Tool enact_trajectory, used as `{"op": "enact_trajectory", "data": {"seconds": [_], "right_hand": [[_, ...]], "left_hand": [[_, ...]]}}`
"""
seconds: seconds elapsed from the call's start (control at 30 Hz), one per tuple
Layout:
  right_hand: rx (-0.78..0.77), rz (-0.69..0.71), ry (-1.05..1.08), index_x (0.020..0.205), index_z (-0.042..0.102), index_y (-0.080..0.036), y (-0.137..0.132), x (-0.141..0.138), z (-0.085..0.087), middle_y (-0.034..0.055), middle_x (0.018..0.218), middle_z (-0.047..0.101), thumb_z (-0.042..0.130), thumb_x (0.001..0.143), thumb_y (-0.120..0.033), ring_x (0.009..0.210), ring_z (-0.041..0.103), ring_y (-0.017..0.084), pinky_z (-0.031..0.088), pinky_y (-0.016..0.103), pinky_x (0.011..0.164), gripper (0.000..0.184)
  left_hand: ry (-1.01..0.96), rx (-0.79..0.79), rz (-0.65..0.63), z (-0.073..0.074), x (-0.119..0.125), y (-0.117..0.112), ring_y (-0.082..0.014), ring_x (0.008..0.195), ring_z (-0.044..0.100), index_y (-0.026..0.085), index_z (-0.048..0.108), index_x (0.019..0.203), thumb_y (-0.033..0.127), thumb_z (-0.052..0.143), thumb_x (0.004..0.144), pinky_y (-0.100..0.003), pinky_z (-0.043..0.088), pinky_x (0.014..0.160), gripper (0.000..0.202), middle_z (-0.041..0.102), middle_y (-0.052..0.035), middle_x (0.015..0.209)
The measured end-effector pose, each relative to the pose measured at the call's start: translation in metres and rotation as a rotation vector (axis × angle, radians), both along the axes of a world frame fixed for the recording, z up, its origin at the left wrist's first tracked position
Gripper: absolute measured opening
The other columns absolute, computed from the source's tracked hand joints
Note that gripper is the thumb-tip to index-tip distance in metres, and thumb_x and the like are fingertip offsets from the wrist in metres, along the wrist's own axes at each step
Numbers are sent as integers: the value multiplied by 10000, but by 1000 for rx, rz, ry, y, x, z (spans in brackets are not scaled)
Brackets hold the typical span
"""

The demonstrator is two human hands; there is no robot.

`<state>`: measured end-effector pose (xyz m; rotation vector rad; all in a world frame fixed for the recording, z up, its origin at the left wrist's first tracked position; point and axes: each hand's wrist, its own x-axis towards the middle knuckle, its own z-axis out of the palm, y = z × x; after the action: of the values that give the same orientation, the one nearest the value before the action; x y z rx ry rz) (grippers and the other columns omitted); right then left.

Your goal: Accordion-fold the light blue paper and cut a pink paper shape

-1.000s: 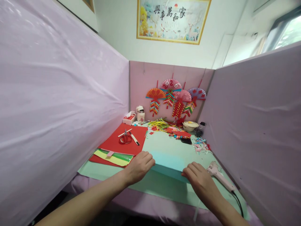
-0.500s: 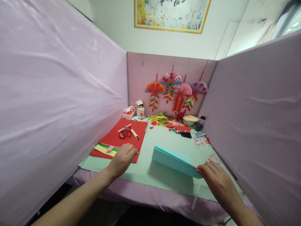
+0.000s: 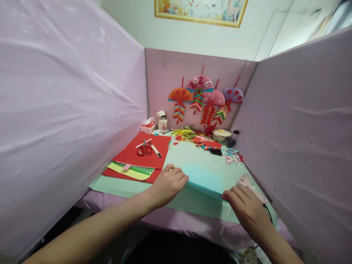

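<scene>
Between my hands is a light blue folded sheet of paper (image 3: 206,181), just above the pale green table top (image 3: 192,157). My left hand (image 3: 172,185) is closed on its left end. The right end is pinched between the thumb and fingers of my right hand (image 3: 243,203). Left of the paper lie red sheets (image 3: 137,150), with red-handled scissors (image 3: 144,149), a white pencil-like stick (image 3: 143,143) and a white-and-black cutter or pen (image 3: 156,150) on top. Yellow and green paper (image 3: 129,171) sticks out at their front edge.
A pale pink glue gun (image 3: 251,187) with a black cord lies behind my right hand. Paper scraps (image 3: 232,156), yellow strips (image 3: 184,132), a lidded bowl (image 3: 221,135), a bottle (image 3: 162,123) and a tissue box (image 3: 148,126) line the back. Paper fan decorations (image 3: 199,83) hang on the partition.
My left hand has moved right, from beside the red sheets to the paper's left end, and taken hold of it. The paper now lies flatter, and the view has tilted down slightly.
</scene>
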<state>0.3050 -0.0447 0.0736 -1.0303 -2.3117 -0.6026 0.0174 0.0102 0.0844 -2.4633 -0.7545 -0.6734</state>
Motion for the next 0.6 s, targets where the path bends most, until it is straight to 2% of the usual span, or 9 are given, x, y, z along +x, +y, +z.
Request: {"op": "enact_trajectory", "data": {"seconds": [0.1,0.37,0.47,0.6], "right_hand": [[14,8,15,832,609,-155,-2,1,-1,33,699,531,490,959,-163,695,441,171,302,314,672,174],[15,19,37,772,572,-173,-4,4,-5,10,655,493,550,935,-177,656,413,159,289,315,652,165],[-16,36,42,801,578,-170,-7,4,-5,21,685,518,532,938,-158,678,431,165,310,319,666,144],[-58,61,39,971,605,-143,-9,6,-8,77,838,595,419,962,-110,791,501,193,382,343,748,190]], "left_hand": [[8,23,-20,-4,-6,1,-162,690,540,163,584,817,90,412,955,-331,360,716,232,596,-13,678],[-70,125,-6,-8,-27,-1,-121,527,451,172,492,656,239,506,977,-290,313,610,328,506,30,528],[-54,121,-29,-9,-32,-1,-125,540,449,174,491,667,232,493,980,-290,328,620,319,504,27,541],[4,73,-42,-9,-38,-6,-141,601,476,167,553,783,144,414,983,-294,366,669,245,540,6,615]]}}
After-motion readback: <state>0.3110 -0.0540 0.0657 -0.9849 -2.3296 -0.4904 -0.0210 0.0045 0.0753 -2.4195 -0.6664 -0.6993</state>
